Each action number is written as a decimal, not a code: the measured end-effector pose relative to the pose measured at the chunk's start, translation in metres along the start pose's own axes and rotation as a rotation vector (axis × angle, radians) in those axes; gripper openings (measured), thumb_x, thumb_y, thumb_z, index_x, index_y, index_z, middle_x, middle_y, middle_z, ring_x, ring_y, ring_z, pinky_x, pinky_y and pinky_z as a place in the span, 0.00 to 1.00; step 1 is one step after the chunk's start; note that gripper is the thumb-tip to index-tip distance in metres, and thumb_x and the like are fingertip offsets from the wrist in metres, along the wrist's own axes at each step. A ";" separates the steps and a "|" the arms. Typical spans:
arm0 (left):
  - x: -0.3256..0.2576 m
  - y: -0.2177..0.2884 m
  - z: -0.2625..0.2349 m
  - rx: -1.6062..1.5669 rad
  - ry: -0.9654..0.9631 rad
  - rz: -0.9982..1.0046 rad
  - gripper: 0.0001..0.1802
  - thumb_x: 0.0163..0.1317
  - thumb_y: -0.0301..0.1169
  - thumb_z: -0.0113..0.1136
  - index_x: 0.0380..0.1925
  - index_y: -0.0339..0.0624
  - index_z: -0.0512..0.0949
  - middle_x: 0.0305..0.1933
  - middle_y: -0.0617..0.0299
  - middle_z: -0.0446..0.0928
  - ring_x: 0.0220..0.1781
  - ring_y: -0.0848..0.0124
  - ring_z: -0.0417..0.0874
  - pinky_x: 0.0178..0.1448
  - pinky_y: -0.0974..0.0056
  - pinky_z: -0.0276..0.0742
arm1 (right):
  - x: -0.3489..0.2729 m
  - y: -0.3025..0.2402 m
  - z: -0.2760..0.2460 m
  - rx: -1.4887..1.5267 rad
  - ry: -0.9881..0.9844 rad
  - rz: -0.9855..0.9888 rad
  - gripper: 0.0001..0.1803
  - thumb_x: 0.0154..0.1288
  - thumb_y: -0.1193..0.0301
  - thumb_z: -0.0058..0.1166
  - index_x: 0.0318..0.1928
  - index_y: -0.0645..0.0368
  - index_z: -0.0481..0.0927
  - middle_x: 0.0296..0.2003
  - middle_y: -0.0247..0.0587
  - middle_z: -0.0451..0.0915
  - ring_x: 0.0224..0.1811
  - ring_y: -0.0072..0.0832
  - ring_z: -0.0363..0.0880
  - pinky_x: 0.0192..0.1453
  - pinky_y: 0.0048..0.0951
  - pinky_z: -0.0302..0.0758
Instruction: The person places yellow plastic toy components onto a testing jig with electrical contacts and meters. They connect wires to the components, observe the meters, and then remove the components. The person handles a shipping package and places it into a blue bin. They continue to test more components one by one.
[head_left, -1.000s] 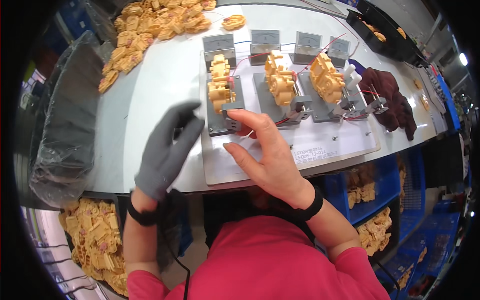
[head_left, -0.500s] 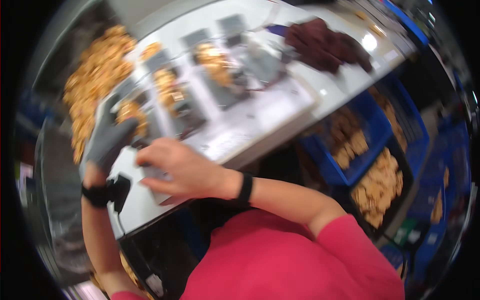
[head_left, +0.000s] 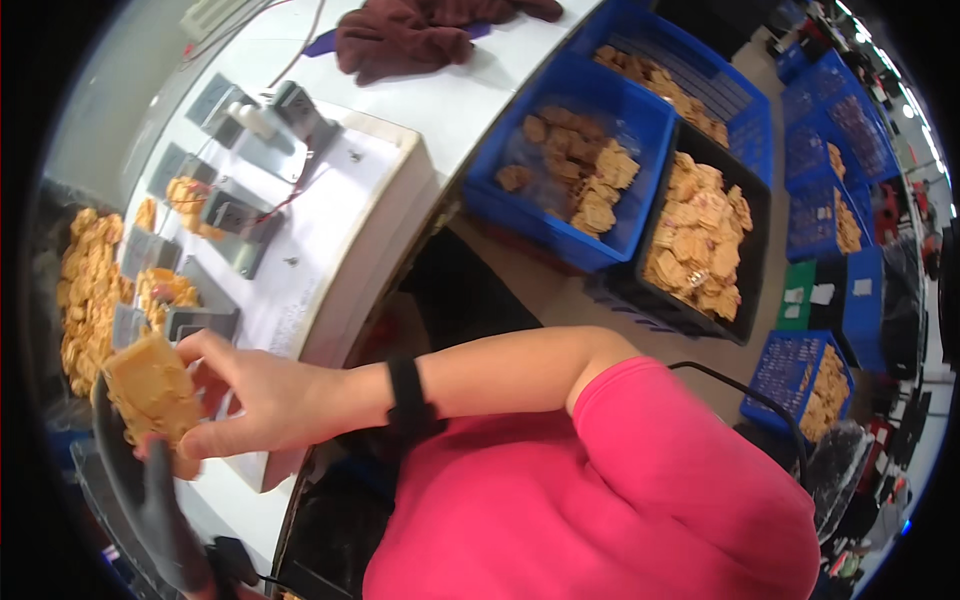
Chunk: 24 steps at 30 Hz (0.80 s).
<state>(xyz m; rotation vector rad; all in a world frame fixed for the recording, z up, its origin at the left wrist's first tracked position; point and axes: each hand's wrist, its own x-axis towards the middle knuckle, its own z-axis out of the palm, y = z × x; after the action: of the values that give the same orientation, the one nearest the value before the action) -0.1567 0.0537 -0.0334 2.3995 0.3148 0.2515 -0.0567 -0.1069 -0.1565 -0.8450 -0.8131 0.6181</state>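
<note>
A tan, moulded plastic-looking piece (head_left: 155,385) with a bumpy surface is held up between my hands at the left. My left hand (head_left: 160,505), in a grey glove, is closed around its lower left side. My bare right hand (head_left: 265,400) grips its right edge, thumb low and fingers above. Just beyond are grey metal fixtures (head_left: 235,225) on a thick white board (head_left: 350,190). Similar tan pieces (head_left: 165,290) sit in the nearer fixtures. The far one has a white cylindrical part (head_left: 255,122) and thin red wires.
A heap of tan pieces (head_left: 88,290) lies at the table's far left. A dark maroon cloth (head_left: 400,40) rests at the back. On the floor to the right stand a blue crate (head_left: 490,190) and a black crate (head_left: 755,270) of pieces. More blue crates (head_left: 765,385) stand farther right.
My view has swung right, bringing the floor crates more fully into sight. My hands, earlier at the nearest fixtures, now hold a tan piece together in front of them.
</note>
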 end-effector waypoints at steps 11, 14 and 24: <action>-0.029 0.026 0.084 -0.186 -0.703 0.028 0.50 0.54 0.48 0.69 0.70 0.34 0.58 0.68 0.49 0.65 0.60 0.58 0.74 0.56 0.59 0.74 | -0.230 -0.050 -0.169 0.296 0.626 0.560 0.32 0.62 0.71 0.63 0.63 0.63 0.65 0.56 0.44 0.76 0.59 0.32 0.76 0.66 0.38 0.72; -0.024 0.018 0.086 -0.134 -0.682 0.082 0.47 0.55 0.48 0.68 0.68 0.34 0.61 0.67 0.49 0.66 0.59 0.58 0.75 0.56 0.58 0.74 | -0.340 -0.045 -0.251 0.140 0.967 0.428 0.23 0.67 0.68 0.57 0.61 0.62 0.71 0.52 0.41 0.80 0.53 0.28 0.81 0.59 0.32 0.77; -0.034 0.007 0.081 -0.107 -0.513 0.065 0.41 0.57 0.43 0.64 0.66 0.31 0.65 0.63 0.48 0.69 0.58 0.58 0.75 0.58 0.57 0.73 | -0.451 -0.118 -0.374 -1.642 1.771 0.519 0.24 0.64 0.69 0.56 0.59 0.62 0.71 0.56 0.55 0.76 0.60 0.47 0.73 0.63 0.42 0.69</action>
<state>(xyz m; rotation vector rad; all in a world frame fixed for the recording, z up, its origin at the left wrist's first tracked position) -0.1670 -0.0110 -0.0919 2.2726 -0.0140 -0.3105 0.0203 -0.6568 -0.3770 -2.4800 0.8524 -0.6983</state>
